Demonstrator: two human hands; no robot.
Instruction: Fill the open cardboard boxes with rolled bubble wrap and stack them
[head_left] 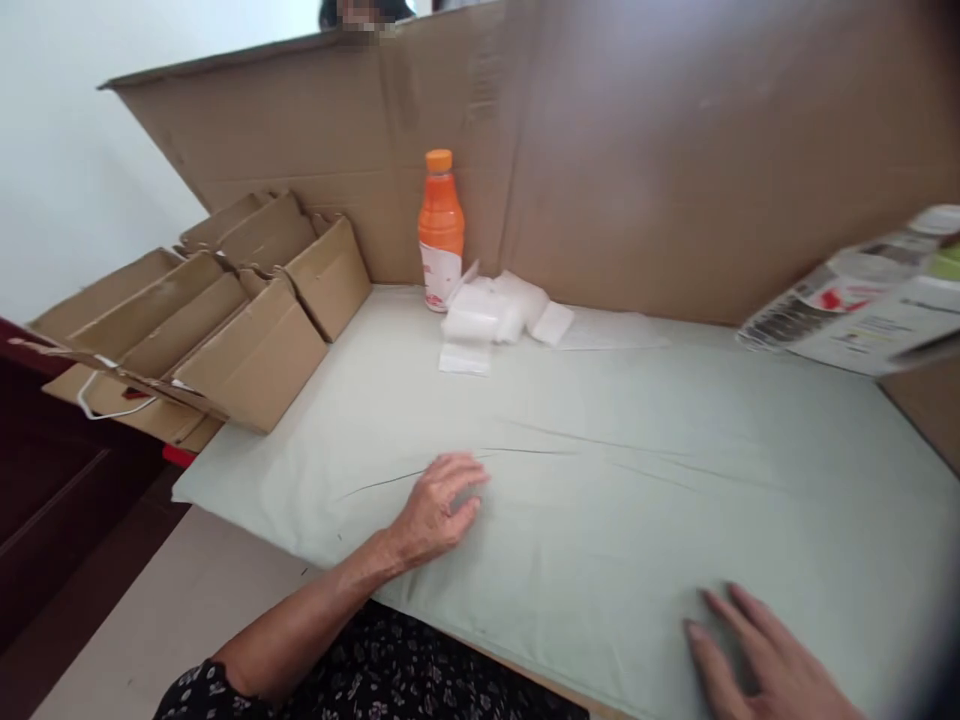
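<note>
dark floral sleeve (202,690), both forearms bare.

Brightness: even, soft daylight; the white wall (82,170) at upper left is the brightest area.
Shadows: faint, a weak one beneath the left hand (435,510) on the pale green cloth (600,480); creases in the cloth read as thin dark lines.
Glare: a mild sheen on the cardboard screen (637,150), right of centre.
Blur: right hand (765,660) and printed packet (862,295) are smeared (motion blur, strongest at the right edge).
Sharpness: orange bottle (440,230) and folded boxes (217,310) reasonably crisp.
Distortion: horizon tilted; dark vignette at lower right corner.
</note>
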